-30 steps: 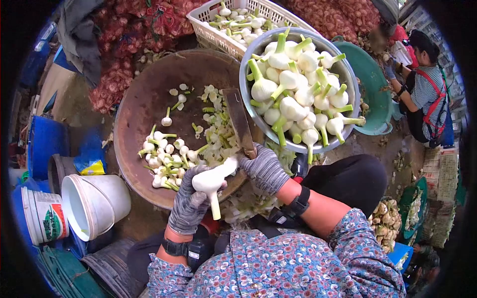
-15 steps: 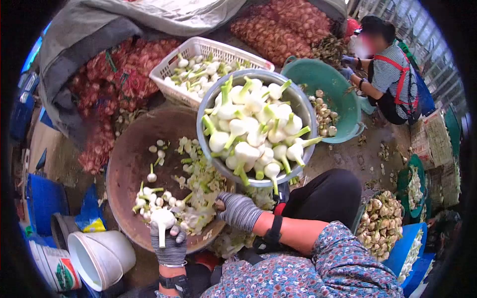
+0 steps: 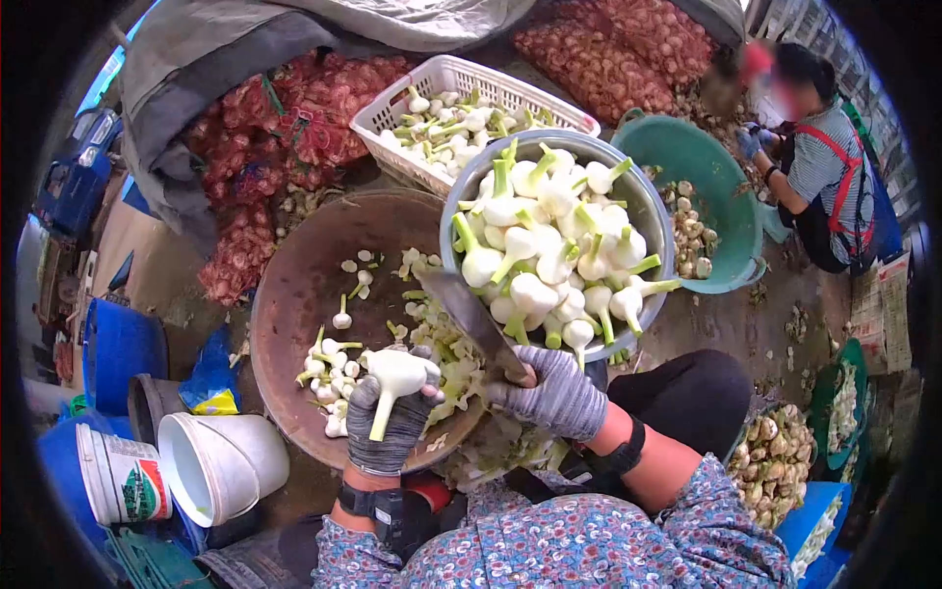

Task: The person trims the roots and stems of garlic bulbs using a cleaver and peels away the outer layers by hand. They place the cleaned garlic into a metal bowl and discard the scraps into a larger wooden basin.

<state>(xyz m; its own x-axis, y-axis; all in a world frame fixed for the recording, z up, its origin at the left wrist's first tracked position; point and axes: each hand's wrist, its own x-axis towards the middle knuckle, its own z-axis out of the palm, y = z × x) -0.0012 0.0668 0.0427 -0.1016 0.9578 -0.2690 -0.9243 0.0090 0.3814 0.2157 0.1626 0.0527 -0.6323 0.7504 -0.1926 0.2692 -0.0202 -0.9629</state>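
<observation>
My left hand [image 3: 388, 422], in a grey glove, is closed around a white peeled garlic bulb [image 3: 398, 371] whose pale green stem points down. My right hand [image 3: 559, 395], also gloved, grips a knife [image 3: 466, 312] by its handle, the broad blade slanting up and left. The blade tip lies near the rim of the metal bowl [image 3: 663, 211], which is heaped with peeled garlic. Beneath both hands is a wide brown basin [image 3: 294, 257]. Several peeled bulbs [image 3: 337, 378] and a pile of skins and trimmings [image 3: 453, 344] lie in it.
Behind the bowl stands a white crate [image 3: 378, 147] of garlic. A green tub [image 3: 731, 211] holds unpeeled bulbs, with a co-worker [image 3: 829, 167] beside it. Red net sacks [image 3: 240, 162] are stacked at the back. White buckets [image 3: 231, 461] stand at left, and more garlic [image 3: 775, 452] at right.
The view has shifted, so the scene sits further right. My right hand has risen and turned, bringing the knife blade into sight. My left hand has brought the bulb up and tilted it.
</observation>
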